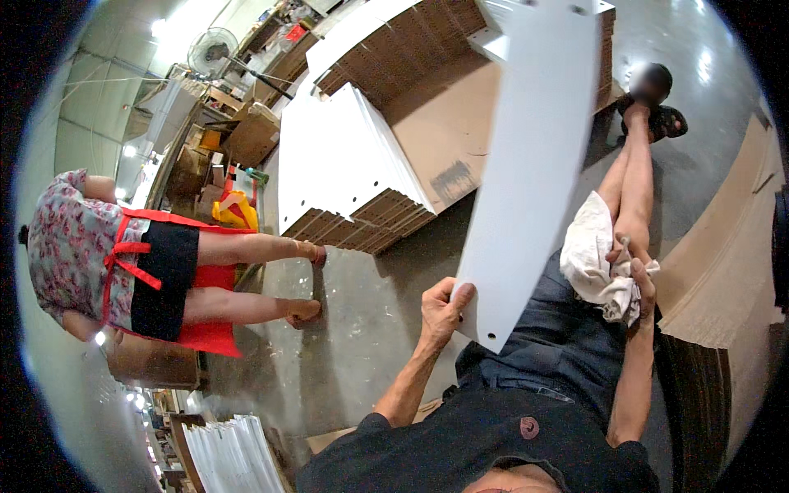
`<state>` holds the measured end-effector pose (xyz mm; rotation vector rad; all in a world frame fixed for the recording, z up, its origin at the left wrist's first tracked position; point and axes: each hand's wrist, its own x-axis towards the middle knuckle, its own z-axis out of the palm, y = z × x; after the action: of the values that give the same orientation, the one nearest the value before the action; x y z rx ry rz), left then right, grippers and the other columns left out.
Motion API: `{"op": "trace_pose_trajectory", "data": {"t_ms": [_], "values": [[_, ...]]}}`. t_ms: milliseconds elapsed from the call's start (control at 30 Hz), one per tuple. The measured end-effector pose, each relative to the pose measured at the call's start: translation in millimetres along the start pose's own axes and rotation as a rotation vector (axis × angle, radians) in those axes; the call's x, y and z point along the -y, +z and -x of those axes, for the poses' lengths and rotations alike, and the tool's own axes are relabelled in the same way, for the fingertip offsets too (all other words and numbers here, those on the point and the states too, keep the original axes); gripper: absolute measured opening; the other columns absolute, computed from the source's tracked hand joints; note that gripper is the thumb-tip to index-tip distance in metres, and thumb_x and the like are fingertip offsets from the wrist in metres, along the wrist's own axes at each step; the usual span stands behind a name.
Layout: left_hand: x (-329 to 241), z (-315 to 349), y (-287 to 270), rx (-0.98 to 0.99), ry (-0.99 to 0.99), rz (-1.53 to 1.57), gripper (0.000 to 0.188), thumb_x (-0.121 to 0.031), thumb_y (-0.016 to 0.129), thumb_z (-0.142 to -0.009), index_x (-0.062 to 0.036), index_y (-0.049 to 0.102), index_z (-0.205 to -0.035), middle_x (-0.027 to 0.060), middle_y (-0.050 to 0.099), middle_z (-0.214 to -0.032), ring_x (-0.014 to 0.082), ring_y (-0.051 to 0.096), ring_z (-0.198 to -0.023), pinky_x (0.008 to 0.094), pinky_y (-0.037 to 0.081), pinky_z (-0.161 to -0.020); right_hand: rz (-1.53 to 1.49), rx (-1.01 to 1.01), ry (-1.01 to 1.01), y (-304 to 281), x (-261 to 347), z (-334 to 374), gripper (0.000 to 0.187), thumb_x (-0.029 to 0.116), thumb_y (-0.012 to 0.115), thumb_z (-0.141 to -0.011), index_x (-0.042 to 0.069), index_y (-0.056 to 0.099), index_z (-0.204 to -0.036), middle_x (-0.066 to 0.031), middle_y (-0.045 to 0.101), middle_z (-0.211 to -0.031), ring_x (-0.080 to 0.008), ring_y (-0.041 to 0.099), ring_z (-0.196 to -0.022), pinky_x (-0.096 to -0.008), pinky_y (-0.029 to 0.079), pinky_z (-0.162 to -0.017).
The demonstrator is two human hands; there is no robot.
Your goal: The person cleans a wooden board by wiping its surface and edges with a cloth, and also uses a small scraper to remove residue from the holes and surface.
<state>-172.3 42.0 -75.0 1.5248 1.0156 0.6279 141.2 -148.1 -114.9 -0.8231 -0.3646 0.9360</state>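
As white panel (534, 177) points away, lengthwise, rightward (slightly)

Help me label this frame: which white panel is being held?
The long white panel gripped by the left hand; it is separate, while the other white panels sit in stacks.

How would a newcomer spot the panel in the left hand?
Find the big stack of white panels in the upper middle. To its right in the picture, a long white panel slants up from the person's left hand. Unlike the stacked ones, it is held singly.
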Motion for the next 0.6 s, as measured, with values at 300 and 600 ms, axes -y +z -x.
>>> {"op": "trace_pose_trajectory", "data": {"t_ms": [300,600], "values": [[-13.2,-33.6,-77.0,-0.343,0.108,0.117,0.039,-0.036,0.073,-0.091,0.0024,0.069,-0.093,0.0026,0.068,-0.078,0.0073,0.056,-0.065,0.0243,0.046,-0.057,0.183,-0.16,-0.013,-36.0,-6.0,27.6,0.056,0.037,0.063,-0.093,-0.003,0.054,-0.131,-0.0131,0.068,-0.095,-0.0179,0.064,-0.082,-0.03,0.052,-0.075],[-4.7,-61.7,-133.1,-0.431,0.02,0.156,0.032,-0.028,0.072,-0.093,0.0041,0.069,-0.092,0.008,0.07,-0.085,0.0129,0.063,-0.071,0.0281,0.051,-0.065,0.264,-0.136,-0.019,-39.1,-4.1,22.6,0.06,0.038,0.064,-0.09,-0.005,0.055,-0.131,-0.0106,0.067,-0.094,-0.0144,0.061,-0.082,-0.0254,0.049,-0.071]]}}
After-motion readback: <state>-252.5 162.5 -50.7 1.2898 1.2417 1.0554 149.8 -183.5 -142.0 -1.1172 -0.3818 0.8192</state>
